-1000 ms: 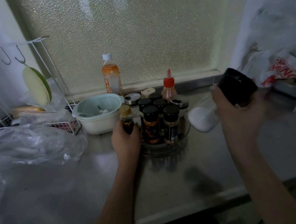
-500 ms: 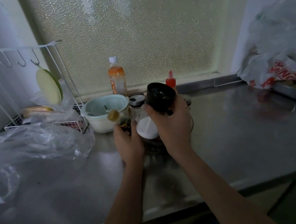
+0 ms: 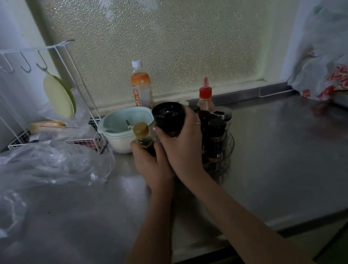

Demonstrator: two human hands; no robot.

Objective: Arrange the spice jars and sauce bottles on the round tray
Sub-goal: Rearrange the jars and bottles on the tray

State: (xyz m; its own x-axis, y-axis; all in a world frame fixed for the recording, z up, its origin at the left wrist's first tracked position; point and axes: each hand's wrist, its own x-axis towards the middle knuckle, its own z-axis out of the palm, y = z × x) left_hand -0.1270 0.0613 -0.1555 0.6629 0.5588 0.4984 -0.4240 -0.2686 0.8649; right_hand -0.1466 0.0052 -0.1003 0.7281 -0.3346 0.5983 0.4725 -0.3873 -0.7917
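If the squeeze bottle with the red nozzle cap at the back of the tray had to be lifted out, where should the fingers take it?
Grip the red-capped squeeze bottle at its neck and shoulder, from above. It stands upright behind the black-lidded spice jars, which hide its lower body, and the right hand crowds its left, so probably only the top is free.

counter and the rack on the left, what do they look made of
The grey countertop looks like brushed stainless steel: dull sheen, soft smeared reflections of the window light. The white wire rack with hooks seems to be thin metal wire with a white coating, judging by its slender bent rods and grid base; whether paint or plastic coats it cannot be told.
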